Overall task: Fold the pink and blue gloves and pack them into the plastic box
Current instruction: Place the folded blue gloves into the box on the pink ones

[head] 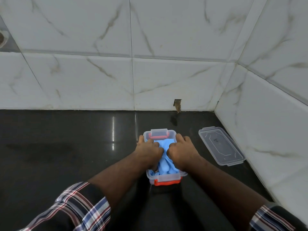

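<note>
A clear plastic box [166, 180] with red-orange clips stands on the dark counter, long side pointing away from me. Blue gloves [164, 164] fill its inside. My left hand [148, 151] and my right hand [181, 151] are both curled into the box, knuckles up, pressing on the blue gloves from either side. A speck of pink shows near the box's near end, under the blue; otherwise the pink gloves are hidden.
The box's clear lid [220, 145] lies flat on the counter to the right, close to the tiled side wall [266, 130]. A tiled back wall [116, 80] runs behind the counter. Dark glossy counter [58, 147] spreads to the left.
</note>
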Action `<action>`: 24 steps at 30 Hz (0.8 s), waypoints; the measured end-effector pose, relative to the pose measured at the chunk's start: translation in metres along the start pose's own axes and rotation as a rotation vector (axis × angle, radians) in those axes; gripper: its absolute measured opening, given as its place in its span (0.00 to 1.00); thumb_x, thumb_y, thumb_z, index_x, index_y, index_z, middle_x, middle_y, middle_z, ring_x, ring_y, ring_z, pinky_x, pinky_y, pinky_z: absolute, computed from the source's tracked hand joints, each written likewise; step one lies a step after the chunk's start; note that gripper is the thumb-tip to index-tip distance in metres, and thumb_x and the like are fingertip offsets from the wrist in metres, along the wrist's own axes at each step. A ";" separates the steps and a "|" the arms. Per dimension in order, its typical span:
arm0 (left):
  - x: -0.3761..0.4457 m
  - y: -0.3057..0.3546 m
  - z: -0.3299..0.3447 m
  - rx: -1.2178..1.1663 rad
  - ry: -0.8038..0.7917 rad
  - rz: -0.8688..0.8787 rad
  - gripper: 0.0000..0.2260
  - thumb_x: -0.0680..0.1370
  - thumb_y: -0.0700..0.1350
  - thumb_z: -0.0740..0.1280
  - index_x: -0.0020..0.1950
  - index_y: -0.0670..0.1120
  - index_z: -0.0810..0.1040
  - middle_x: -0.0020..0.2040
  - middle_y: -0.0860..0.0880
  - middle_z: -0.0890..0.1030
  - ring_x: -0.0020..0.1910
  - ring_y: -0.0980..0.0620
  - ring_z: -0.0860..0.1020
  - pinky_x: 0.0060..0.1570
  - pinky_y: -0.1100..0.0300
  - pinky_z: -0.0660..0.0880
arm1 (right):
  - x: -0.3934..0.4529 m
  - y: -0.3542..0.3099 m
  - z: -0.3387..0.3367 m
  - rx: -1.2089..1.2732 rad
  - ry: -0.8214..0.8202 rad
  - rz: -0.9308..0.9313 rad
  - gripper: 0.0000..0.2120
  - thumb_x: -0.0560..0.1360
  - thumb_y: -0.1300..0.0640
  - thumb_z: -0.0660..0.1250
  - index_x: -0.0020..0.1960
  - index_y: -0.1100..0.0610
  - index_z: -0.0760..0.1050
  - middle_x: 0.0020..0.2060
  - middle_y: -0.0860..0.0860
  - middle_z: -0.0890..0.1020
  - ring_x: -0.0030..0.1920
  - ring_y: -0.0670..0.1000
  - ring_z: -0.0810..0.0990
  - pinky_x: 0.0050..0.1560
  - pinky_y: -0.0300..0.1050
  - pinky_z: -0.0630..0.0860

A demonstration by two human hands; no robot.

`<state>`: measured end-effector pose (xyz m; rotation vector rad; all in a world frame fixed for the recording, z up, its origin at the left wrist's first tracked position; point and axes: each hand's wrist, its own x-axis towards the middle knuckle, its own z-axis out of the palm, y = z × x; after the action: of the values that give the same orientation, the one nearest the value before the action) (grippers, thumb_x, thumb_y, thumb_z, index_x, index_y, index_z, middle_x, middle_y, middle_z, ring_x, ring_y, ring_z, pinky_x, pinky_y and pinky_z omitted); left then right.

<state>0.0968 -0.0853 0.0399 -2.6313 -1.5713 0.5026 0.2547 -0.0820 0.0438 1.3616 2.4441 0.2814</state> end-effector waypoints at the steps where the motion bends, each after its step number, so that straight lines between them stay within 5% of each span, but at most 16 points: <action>1: 0.000 0.000 0.000 -0.015 -0.013 -0.002 0.25 0.72 0.59 0.72 0.65 0.50 0.74 0.61 0.49 0.76 0.65 0.45 0.71 0.64 0.38 0.63 | 0.001 -0.001 0.001 0.011 -0.007 0.009 0.09 0.76 0.51 0.63 0.54 0.51 0.79 0.52 0.50 0.80 0.61 0.56 0.67 0.58 0.55 0.68; 6: -0.005 -0.018 -0.010 -0.168 -0.049 0.003 0.14 0.79 0.49 0.64 0.65 0.54 0.75 0.63 0.52 0.76 0.66 0.48 0.72 0.60 0.43 0.62 | -0.004 0.002 -0.012 0.215 -0.086 0.118 0.14 0.76 0.51 0.64 0.61 0.46 0.78 0.57 0.47 0.78 0.63 0.55 0.67 0.61 0.53 0.68; 12: -0.019 -0.054 -0.012 -0.163 -0.007 0.072 0.22 0.76 0.34 0.61 0.66 0.55 0.76 0.69 0.54 0.73 0.71 0.52 0.69 0.59 0.50 0.62 | 0.003 -0.018 -0.017 0.576 0.118 0.166 0.18 0.77 0.58 0.62 0.64 0.48 0.79 0.62 0.47 0.81 0.64 0.51 0.75 0.64 0.46 0.72; 18: -0.029 -0.061 -0.007 -0.182 0.048 0.081 0.21 0.77 0.37 0.60 0.62 0.57 0.80 0.65 0.56 0.77 0.68 0.54 0.71 0.53 0.52 0.61 | 0.011 -0.041 -0.005 0.608 0.024 0.142 0.17 0.79 0.53 0.63 0.67 0.50 0.76 0.62 0.48 0.80 0.62 0.50 0.77 0.63 0.44 0.72; 24: -0.048 -0.073 0.007 -0.302 -0.025 0.055 0.17 0.77 0.45 0.62 0.60 0.61 0.81 0.60 0.64 0.80 0.64 0.56 0.73 0.63 0.47 0.65 | 0.028 -0.051 -0.004 0.548 -0.115 0.164 0.22 0.79 0.54 0.63 0.72 0.45 0.70 0.66 0.48 0.77 0.65 0.53 0.75 0.67 0.48 0.71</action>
<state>0.0119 -0.0921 0.0597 -2.9022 -1.7078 0.3238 0.1991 -0.0846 0.0258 1.7362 2.4089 -0.4548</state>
